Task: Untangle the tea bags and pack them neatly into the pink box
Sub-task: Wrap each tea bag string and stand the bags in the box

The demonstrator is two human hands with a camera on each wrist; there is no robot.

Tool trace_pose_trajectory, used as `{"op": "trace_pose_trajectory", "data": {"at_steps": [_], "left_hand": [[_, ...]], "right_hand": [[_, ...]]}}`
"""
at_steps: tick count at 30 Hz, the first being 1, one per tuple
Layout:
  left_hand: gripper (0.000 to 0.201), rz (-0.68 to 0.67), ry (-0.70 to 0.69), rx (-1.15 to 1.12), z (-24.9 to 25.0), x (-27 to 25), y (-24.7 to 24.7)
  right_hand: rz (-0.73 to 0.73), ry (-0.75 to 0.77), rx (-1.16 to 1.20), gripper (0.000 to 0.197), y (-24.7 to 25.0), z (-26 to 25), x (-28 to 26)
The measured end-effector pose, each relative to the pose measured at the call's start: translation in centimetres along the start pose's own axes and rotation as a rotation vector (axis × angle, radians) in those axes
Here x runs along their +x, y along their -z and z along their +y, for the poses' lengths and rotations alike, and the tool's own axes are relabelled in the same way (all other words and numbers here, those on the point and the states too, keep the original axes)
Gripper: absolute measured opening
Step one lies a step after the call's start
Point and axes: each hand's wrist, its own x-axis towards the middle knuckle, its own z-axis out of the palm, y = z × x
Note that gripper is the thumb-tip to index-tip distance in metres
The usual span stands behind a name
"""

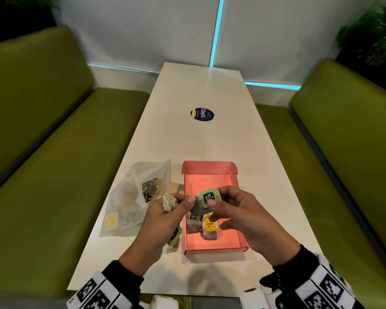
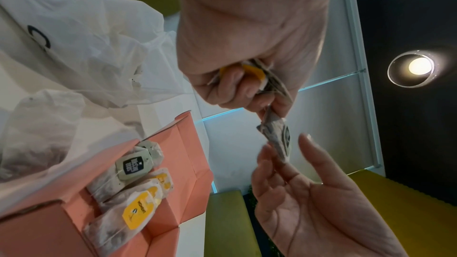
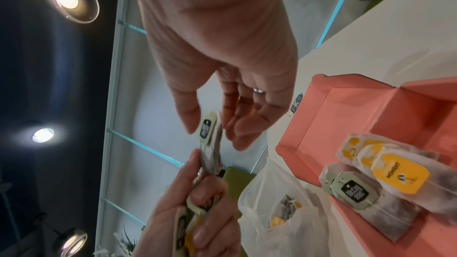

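Nearest, the left hand (image 1: 163,221) clenches a bunch of tangled tea bags and pinches one grey bag with a pale-green paper tag (image 1: 206,200). The right hand (image 1: 243,217), at three o'clock, pinches that tag. It should ease apart gently, sparing the strings. Beyond lies the open pink cardboard box (image 1: 210,172), a few bags inside; a translucent plastic bag (image 1: 129,197) sits at ten o'clock.

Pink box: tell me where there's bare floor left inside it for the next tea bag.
The pink cardboard box is bare in its far half, bordered by the upright far flap and side walls. A strip along the right wall also looks free. The near-left part is crowded with a green-tagged tea bag and yellow-tagged tea bags lying side by side.
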Motion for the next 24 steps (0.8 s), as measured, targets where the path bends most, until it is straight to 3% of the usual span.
{"op": "trace_pose_trajectory", "data": {"at_steps": [3, 9, 14, 24], "left_hand": [[0.014, -0.014, -0.028, -0.024, 0.3, -0.3, -0.3], [0.013, 0.045, -0.062, -0.148, 0.4, -0.2, -0.1], [0.009, 0.083, -0.189, 0.031, -0.8, 0.2, 0.6], [0.013, 0.038, -0.387, 0.171, -0.5, 0.6, 0.6]], "right_hand": [[-0.039, -0.010, -0.006, 0.025, -0.8, 0.4, -0.2], [0.026, 0.039, 0.090, 0.013, -1.2, 0.5, -0.1], [0.019, 0.050, 0.099, 0.013, -0.9, 0.3, 0.0], [0.000, 0.009, 0.147, 0.010, -0.9, 0.2, 0.1]]}}
